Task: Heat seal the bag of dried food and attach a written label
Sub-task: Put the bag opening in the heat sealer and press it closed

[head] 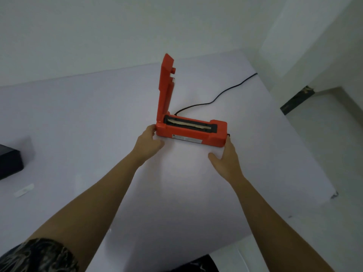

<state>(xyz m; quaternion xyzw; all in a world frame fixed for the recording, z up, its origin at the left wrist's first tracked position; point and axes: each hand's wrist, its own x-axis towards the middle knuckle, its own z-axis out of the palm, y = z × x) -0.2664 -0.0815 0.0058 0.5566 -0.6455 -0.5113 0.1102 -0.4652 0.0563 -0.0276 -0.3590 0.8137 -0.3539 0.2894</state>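
An orange heat sealer (191, 132) stands on the white table (98, 114), its lid arm raised upright at the left end and the sealing strip exposed along the base. My left hand (148, 141) grips the sealer's left end. My right hand (225, 160) holds its right end, thumb spread out on the table side. A small white label slip (24, 190) lies at the table's left. No bag of dried food is in view.
A black power cord (216, 99) runs from the sealer's back toward the far right edge. A dark box (9, 163) sits at the left edge. White walls stand behind and to the right; the table's near-right edge drops to the floor.
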